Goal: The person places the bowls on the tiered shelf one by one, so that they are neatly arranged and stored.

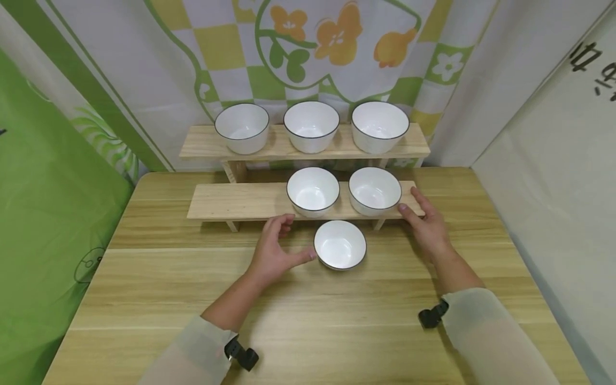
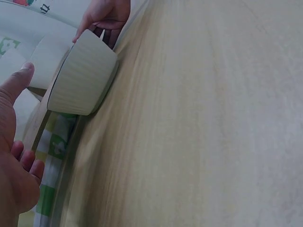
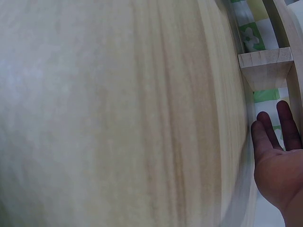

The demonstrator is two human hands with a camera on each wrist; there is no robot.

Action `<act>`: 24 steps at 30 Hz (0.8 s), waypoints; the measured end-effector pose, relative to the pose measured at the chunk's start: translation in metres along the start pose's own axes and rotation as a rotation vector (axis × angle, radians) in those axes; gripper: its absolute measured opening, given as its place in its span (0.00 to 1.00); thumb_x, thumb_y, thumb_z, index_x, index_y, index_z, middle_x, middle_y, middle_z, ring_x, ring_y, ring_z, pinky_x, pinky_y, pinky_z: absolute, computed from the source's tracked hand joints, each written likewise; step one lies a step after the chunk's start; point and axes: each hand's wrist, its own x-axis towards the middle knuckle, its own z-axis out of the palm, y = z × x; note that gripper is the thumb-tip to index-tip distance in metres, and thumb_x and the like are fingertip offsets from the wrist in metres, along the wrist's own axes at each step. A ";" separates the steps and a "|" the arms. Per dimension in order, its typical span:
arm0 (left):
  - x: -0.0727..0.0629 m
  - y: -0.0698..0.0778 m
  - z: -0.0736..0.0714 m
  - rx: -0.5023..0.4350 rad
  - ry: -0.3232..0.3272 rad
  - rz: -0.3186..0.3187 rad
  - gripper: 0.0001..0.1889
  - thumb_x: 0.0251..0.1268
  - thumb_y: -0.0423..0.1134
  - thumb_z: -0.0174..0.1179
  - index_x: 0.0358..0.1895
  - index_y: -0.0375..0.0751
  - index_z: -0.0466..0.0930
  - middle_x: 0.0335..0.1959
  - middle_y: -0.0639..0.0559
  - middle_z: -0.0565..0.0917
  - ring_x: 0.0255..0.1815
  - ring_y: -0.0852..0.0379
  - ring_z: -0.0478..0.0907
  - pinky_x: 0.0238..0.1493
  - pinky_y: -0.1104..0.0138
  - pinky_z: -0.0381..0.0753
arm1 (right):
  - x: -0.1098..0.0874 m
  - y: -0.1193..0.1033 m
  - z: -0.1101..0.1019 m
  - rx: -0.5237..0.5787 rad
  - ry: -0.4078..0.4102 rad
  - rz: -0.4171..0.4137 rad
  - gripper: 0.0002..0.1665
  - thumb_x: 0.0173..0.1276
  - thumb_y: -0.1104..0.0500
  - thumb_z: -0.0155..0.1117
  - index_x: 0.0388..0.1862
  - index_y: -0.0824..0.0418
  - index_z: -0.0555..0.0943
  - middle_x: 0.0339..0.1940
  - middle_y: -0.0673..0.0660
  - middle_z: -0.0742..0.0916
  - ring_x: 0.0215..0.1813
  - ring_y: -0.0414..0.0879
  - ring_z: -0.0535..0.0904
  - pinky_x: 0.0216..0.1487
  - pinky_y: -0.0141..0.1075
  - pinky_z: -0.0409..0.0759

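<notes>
A white bowl with a dark rim (image 1: 340, 245) stands on the table in front of the lower wooden shelf (image 1: 236, 200). To its left is my left hand (image 1: 275, 254), thumb stretched out to the bowl's rim and fingers loosely bent near the shelf's front edge. In the left wrist view, that bowl's ribbed side (image 2: 85, 73) shows beyond the hand. At the lower shelf's right end, my right hand (image 1: 430, 227) has its fingers spread. Its thumb tip reaches the side of the right-hand bowl (image 1: 375, 191) on that shelf. Another bowl (image 1: 313, 191) stands just left of that one.
Behind, a higher wooden shelf (image 1: 197, 141) bears three matching bowls, the left one (image 1: 242, 128) near its end. Both shelves stand on a wood-grain table (image 1: 337, 331). A patterned curtain (image 1: 218, 48) hangs behind, and a white panel (image 1: 553, 160) rises at the right.
</notes>
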 end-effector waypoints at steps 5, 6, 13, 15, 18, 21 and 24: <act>-0.001 -0.004 0.003 0.029 -0.044 -0.022 0.52 0.40 0.51 0.88 0.70 0.35 0.69 0.66 0.39 0.72 0.66 0.44 0.71 0.72 0.53 0.71 | 0.003 0.006 0.000 0.011 0.012 -0.030 0.46 0.76 0.43 0.65 0.86 0.41 0.54 0.86 0.55 0.54 0.82 0.53 0.56 0.69 0.22 0.66; -0.001 -0.004 0.004 0.037 -0.049 -0.025 0.53 0.40 0.52 0.88 0.70 0.35 0.69 0.66 0.40 0.72 0.66 0.45 0.71 0.72 0.53 0.71 | 0.003 0.006 0.000 0.005 0.012 -0.033 0.46 0.76 0.43 0.65 0.86 0.41 0.55 0.86 0.55 0.55 0.82 0.53 0.56 0.69 0.22 0.66; -0.004 -0.006 0.011 0.056 -0.102 -0.060 0.58 0.38 0.55 0.88 0.75 0.41 0.66 0.69 0.49 0.70 0.71 0.51 0.68 0.74 0.56 0.68 | 0.001 0.006 -0.001 -0.015 0.014 -0.033 0.46 0.76 0.41 0.65 0.86 0.39 0.55 0.86 0.56 0.55 0.81 0.56 0.59 0.64 0.19 0.68; -0.005 -0.007 0.014 0.064 -0.121 -0.069 0.60 0.37 0.56 0.88 0.77 0.43 0.64 0.71 0.50 0.69 0.73 0.51 0.68 0.75 0.56 0.67 | 0.001 0.006 -0.001 -0.007 0.013 -0.032 0.46 0.76 0.41 0.65 0.86 0.40 0.55 0.86 0.56 0.55 0.81 0.56 0.60 0.60 0.16 0.68; -0.006 -0.008 0.019 0.079 -0.145 -0.077 0.64 0.36 0.56 0.88 0.80 0.45 0.61 0.73 0.49 0.69 0.75 0.50 0.66 0.76 0.55 0.66 | 0.002 0.006 -0.001 0.003 0.012 -0.033 0.46 0.76 0.42 0.66 0.86 0.40 0.55 0.86 0.56 0.56 0.81 0.55 0.59 0.59 0.15 0.68; -0.008 -0.007 0.023 0.086 -0.167 -0.083 0.66 0.36 0.55 0.88 0.82 0.44 0.58 0.76 0.47 0.67 0.76 0.48 0.64 0.76 0.54 0.65 | 0.002 0.006 0.000 -0.001 0.014 -0.034 0.46 0.76 0.42 0.66 0.86 0.40 0.55 0.86 0.56 0.56 0.81 0.54 0.58 0.63 0.17 0.67; -0.009 -0.007 0.028 0.082 -0.183 -0.086 0.67 0.37 0.55 0.88 0.83 0.43 0.56 0.77 0.44 0.65 0.77 0.46 0.63 0.76 0.52 0.64 | 0.002 0.006 0.000 -0.012 0.017 -0.035 0.46 0.76 0.41 0.65 0.86 0.40 0.55 0.86 0.56 0.57 0.81 0.54 0.58 0.70 0.24 0.65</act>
